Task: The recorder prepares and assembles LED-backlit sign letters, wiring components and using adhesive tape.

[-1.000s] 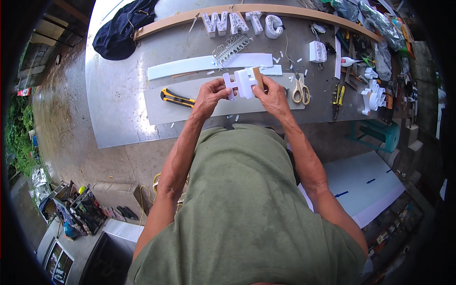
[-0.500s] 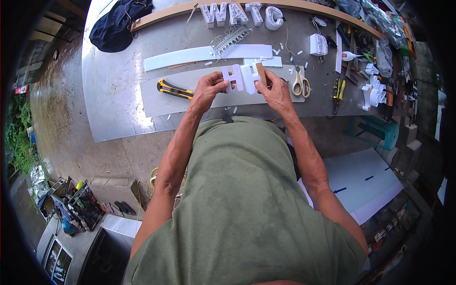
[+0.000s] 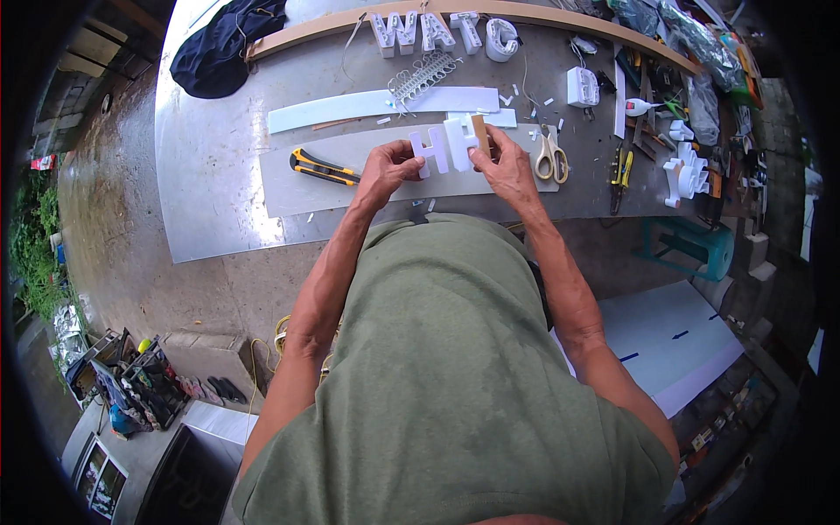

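My left hand pinches a flat pale-lilac letter cut-out by its left side, between thumb and fingers. Close beside it, my right hand grips a thick white letter block that has a brown strip along its right side. A narrow gap separates the two pieces, which are held above a grey sheet on the metal table. On that sheet, left of my left hand, lies a yellow-and-black box cutter. Scissors with beige handles rest to the right of my right hand.
White letter blocks stand in a row along a wooden strip at the back. White strips, a linked string of small modules and scraps lie ahead. Pliers, a white adapter and curled white pieces sit right.
The lilac cut-out in my left hand has dropped slightly and tilted, with its right side now lower. My right hand keeps the white block in nearly the same place.
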{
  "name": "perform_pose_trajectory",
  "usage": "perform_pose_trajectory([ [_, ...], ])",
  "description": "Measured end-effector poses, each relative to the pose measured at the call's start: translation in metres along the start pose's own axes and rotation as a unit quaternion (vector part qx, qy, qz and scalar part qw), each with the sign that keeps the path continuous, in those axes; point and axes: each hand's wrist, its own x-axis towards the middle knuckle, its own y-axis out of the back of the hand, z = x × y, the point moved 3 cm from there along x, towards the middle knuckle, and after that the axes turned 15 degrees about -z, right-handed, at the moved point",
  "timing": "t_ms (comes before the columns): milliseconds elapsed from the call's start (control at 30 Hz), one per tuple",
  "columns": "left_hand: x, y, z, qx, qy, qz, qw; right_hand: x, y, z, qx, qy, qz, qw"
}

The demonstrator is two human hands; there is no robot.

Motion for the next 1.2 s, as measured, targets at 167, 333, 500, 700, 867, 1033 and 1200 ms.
perform_pose_trajectory([
  [167, 0.005, 0.000, -0.003, 0.114, 0.038, 0.050, 0.991, 0.006, 0.036, 0.003, -0.042, -0.029, 0.061, 0.997],
  [333, 0.007, 0.000, 0.000, 0.214, 0.070, 0.106, 0.969, 0.012, 0.048, 0.016, -0.050, -0.028, 0.082, 0.995],
  [500, 0.008, -0.002, 0.005, 0.268, 0.120, 0.106, 0.950, 0.015, 0.040, 0.022, -0.024, -0.023, 0.076, 0.997],
  [700, 0.006, -0.003, 0.004, 0.260, 0.134, 0.103, 0.951, 0.019, 0.040, 0.016, 0.002, -0.056, 0.056, 0.997],
  [867, 0.007, -0.006, 0.003, 0.239, 0.135, 0.097, 0.957, 0.026, 0.047, 0.027, -0.036, -0.041, 0.075, 0.996],
  [1033, 0.005, -0.005, 0.003, 0.228, 0.120, 0.113, 0.960, 0.035, 0.071, 0.027, -0.048, -0.035, 0.120, 0.991],
  [1200, 0.005, -0.005, 0.002, 0.224, 0.120, 0.104, 0.962, 0.048, 0.090, 0.030, -0.057, -0.060, 0.138, 0.987],
])
